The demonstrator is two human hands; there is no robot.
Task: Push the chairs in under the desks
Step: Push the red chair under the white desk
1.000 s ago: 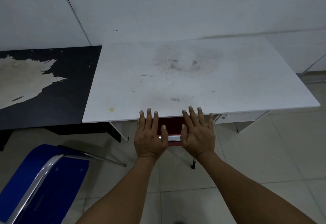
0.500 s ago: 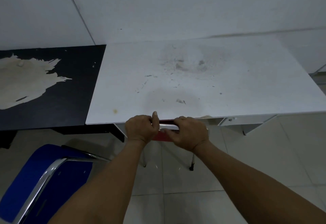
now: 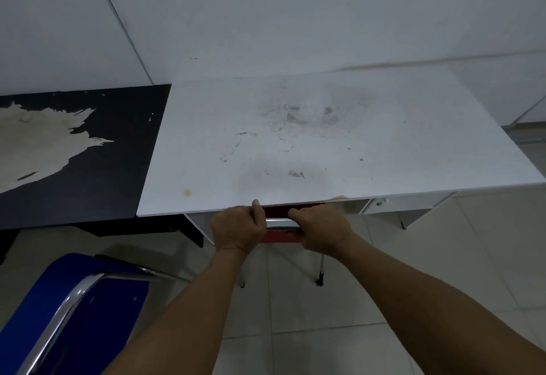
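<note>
Left hand [image 3: 237, 228] and right hand [image 3: 320, 228], fingers curled, both grip the chrome top rail of a red chair [image 3: 279, 237] at the front edge of a stained white rectangular desk [image 3: 310, 138]. The chair's seat lies hidden under the desk. A blue chrome-framed chair [image 3: 74, 309] stands lower left, before a black desk [image 3: 97, 168].

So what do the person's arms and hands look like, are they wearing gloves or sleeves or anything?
No gloves and no sleeves: both forearms are bare right up to the bottom edge of the picture. The left hand and the right hand are bare too, with no ring, watch or bracelet to be seen on the parts that show.
</note>
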